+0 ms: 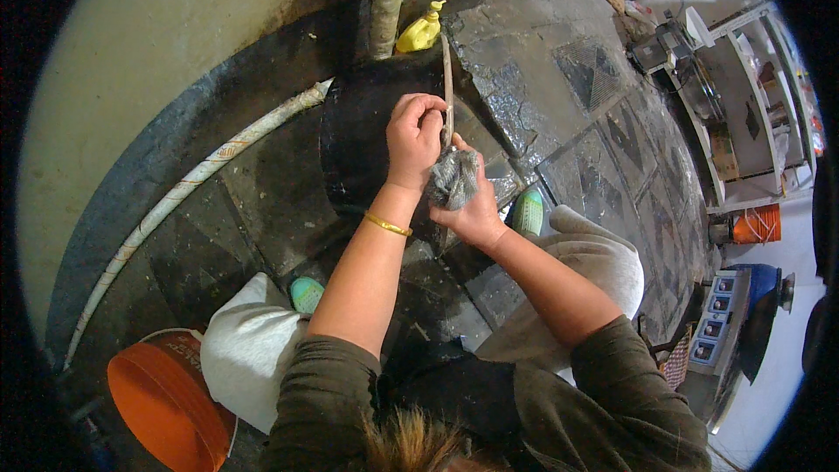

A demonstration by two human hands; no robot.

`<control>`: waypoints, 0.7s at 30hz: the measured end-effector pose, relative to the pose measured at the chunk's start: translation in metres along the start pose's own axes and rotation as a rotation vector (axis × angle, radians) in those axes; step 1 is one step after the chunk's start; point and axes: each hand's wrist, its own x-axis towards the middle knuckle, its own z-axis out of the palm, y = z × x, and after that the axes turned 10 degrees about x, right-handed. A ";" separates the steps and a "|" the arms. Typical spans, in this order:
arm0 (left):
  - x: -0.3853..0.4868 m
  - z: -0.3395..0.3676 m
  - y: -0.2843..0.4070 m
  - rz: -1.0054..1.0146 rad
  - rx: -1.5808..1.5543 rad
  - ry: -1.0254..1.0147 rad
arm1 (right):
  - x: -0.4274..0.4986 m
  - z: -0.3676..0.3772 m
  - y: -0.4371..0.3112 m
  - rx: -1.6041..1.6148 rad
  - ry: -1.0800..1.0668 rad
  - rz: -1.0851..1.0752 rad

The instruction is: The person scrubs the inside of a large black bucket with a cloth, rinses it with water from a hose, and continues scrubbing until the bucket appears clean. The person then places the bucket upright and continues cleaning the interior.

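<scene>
A large black vessel (pixel 360 137), perhaps a pot or wok, rests on its side on the floor before me, its pale rim (pixel 448 72) seen edge-on. My left hand (pixel 415 134) curls its fingers at that rim, and a gold-coloured bangle (pixel 388 225) circles the wrist. Bunched in my right hand (pixel 475 213) is a grey mesh scrubbing cloth (pixel 453 178), pressed against the rim just below the left hand. The vessel's inside is mostly hidden by its edge and my hands. Behind it stands a yellow pump bottle (pixel 419 33).
Wet dark floor tiles (pixel 518 118) surround me. A wrapped white pipe (pixel 216 157) curves along the wall at left, near an upright post (pixel 388 10). An orange bucket (pixel 167 406) lies tipped by my left knee. Shelving (pixel 747 105) and another orange bucket (pixel 757 224) are at right.
</scene>
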 end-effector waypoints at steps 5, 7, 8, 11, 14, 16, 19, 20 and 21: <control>0.000 -0.002 0.002 0.001 -0.054 -0.042 | 0.000 0.000 0.002 -0.036 0.013 -0.022; -0.001 0.000 0.003 -0.013 -0.054 0.015 | -0.001 -0.001 0.004 -0.029 0.000 0.004; -0.002 0.000 0.003 -0.019 -0.049 0.032 | -0.001 -0.001 0.005 -0.030 0.000 -0.009; -0.005 -0.008 0.003 -0.029 0.023 -0.078 | -0.002 -0.002 0.007 -0.046 -0.003 -0.042; -0.010 -0.023 0.003 -0.027 0.148 -0.296 | -0.003 -0.002 0.006 -0.062 -0.018 -0.067; -0.017 -0.031 0.002 -0.010 0.168 -0.310 | -0.004 -0.002 0.006 -0.044 -0.031 -0.061; -0.035 -0.043 -0.005 0.000 0.262 -0.168 | -0.006 -0.003 0.007 -0.001 -0.043 -0.001; -0.044 -0.046 -0.009 -0.036 0.283 -0.052 | -0.006 -0.002 0.008 0.003 -0.027 -0.011; -0.054 -0.050 -0.016 -0.067 0.296 0.070 | -0.007 -0.002 0.010 0.017 -0.018 0.004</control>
